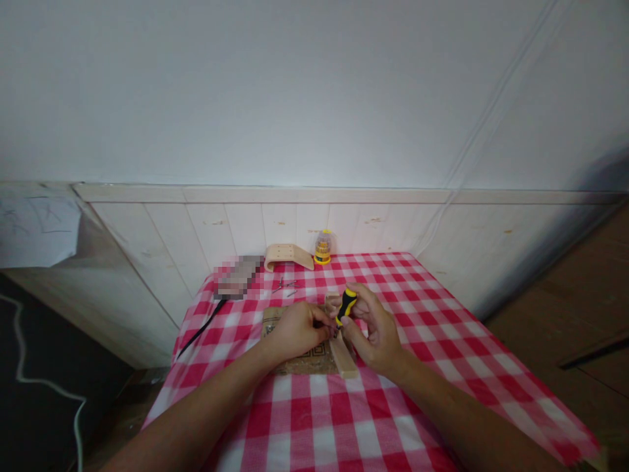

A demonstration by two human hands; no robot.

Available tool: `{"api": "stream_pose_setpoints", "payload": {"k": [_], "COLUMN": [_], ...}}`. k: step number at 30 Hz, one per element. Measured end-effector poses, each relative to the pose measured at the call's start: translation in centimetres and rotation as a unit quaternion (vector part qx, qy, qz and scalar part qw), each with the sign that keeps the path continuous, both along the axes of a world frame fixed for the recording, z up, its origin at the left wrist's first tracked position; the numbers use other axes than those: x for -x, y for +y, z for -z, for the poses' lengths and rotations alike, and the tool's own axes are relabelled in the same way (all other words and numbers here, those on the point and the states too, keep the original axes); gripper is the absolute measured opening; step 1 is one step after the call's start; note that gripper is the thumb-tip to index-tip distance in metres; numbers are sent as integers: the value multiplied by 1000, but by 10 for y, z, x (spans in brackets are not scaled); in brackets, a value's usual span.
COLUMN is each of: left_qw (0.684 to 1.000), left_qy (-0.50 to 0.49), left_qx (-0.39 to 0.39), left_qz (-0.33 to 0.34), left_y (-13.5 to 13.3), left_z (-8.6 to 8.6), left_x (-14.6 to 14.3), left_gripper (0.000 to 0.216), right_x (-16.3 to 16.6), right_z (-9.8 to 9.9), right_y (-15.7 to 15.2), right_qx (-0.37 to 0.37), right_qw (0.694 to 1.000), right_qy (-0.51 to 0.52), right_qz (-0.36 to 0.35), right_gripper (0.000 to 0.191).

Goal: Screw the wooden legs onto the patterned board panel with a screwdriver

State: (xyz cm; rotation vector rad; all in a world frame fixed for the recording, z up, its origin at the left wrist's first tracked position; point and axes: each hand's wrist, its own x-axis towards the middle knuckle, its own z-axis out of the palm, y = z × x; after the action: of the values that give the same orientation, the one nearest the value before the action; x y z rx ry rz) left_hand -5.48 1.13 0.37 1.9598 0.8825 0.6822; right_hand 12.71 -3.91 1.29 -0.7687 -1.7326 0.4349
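My right hand grips a short yellow and black screwdriver, its tip pointing down at a light wooden bar. Close to that tip, my left hand is closed in a pinch; what its fingers hold is too small to make out. The bar lies along the right side of a brown printed mat or packet, which my left hand partly covers. Part of the bar is hidden behind my hands.
A curved wooden piece with holes and a clear-domed yellow bit set stand at the table's back edge. Several thin dark metal pieces lie before them. A blurred-out object with a black strap sits back left on the checkered tablecloth.
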Motion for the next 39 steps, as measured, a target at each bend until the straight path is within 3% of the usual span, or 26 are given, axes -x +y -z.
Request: {"api": "stream_pose_setpoints", "payload": {"k": [15, 39], "left_qw": [1000, 1000], "left_qy": [8, 18], "left_qx": [-15, -5], "left_qz": [-2, 2], "left_y": [-1, -2], "left_z": [-2, -6], "left_x": [0, 1], "left_gripper": [19, 20], "right_x": [-1, -3], "right_z": [4, 6], "right_y": [3, 4], "right_qx": [-27, -18], "right_qw": [998, 997], "right_qy": [-19, -33], "right_qz": [50, 67], "right_gripper": [55, 51]}}
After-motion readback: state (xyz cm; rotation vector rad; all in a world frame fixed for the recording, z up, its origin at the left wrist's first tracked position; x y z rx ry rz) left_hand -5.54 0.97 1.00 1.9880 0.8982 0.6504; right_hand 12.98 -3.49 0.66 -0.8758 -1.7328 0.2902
